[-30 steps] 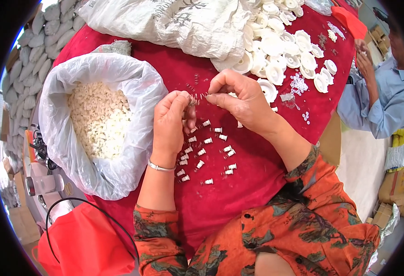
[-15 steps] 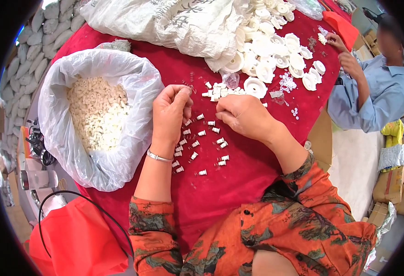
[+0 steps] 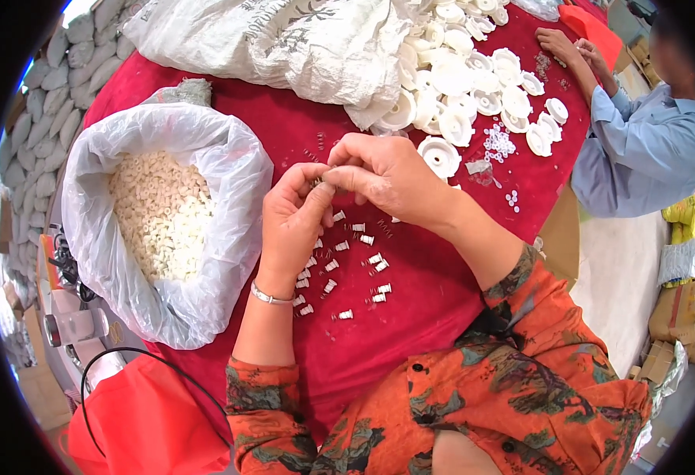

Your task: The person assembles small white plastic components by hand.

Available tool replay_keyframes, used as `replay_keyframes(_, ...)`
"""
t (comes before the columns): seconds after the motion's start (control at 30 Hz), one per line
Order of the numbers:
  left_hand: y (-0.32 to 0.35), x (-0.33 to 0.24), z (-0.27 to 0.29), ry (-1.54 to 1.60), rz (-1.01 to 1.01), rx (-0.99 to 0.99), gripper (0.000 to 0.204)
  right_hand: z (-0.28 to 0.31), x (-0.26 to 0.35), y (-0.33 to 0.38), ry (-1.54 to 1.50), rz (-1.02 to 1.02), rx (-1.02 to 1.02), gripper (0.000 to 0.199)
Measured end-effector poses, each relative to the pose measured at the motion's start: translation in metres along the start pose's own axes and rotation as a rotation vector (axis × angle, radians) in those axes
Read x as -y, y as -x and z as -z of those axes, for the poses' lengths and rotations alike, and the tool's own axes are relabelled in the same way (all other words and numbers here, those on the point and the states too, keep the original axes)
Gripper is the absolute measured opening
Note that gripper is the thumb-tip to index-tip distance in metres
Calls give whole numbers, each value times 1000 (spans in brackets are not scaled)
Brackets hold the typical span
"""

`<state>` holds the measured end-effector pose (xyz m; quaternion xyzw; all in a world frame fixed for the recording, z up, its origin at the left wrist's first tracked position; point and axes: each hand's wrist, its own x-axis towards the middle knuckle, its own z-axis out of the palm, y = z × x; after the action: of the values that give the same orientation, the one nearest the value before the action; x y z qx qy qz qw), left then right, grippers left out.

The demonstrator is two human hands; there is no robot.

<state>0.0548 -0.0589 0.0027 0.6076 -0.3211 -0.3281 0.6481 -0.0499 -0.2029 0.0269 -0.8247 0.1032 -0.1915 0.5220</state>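
My left hand (image 3: 290, 218) and my right hand (image 3: 391, 178) meet over the red-covered table, fingertips touching. Thumb and forefinger of the left are pinched on a thin metal spring, mostly covered now by the fingers. The right hand is also pinched closed, and what it holds is hidden. Below them lie several small white plastic spools (image 3: 375, 259), many with a coil spring attached. A loose spring (image 3: 320, 142) lies just beyond my left fingers. The pile of white spools beyond my right hand is covered by that hand.
A plastic-lined container (image 3: 244, 150) of small cream pieces stands at left. Round white plastic parts (image 3: 452, 75) spill from a white woven sack (image 3: 260, 47) at the back. Small translucent rings (image 3: 499, 144) lie right. A co-worker in a blue shirt (image 3: 640, 158) handles things at the far-right edge.
My right hand has left the spool pile and moved left to meet my left hand. The left hand has dropped slightly nearer. The co-worker's hands have shifted along the table edge.
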Motion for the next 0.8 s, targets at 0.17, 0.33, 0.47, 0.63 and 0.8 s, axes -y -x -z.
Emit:
replay_keyframes(0.17, -3, -2, 0, 205, 110, -12, 15, -5, -4, 4, -199, 36, -64, 9)
replay_keyframes(0.33, -2, 0, 4, 362, 188, -22, 26, -10, -6, 7, -156, 59, -142, 10)
replay_keyframes(0.47, -4, 0, 5, 314, 216, -54, 27, -10, -10, 10, -115, 105, -103, 12)
replay_keyframes(0.63, -5, 5, 7, 211, 157, -74, 22, -13, -11, 9, -169, 10, -13, 10)
replay_keyframes(0.8, -4, 3, 2, 107, 83, -45, 12, -4, -11, 5, -183, -143, -16, 14)
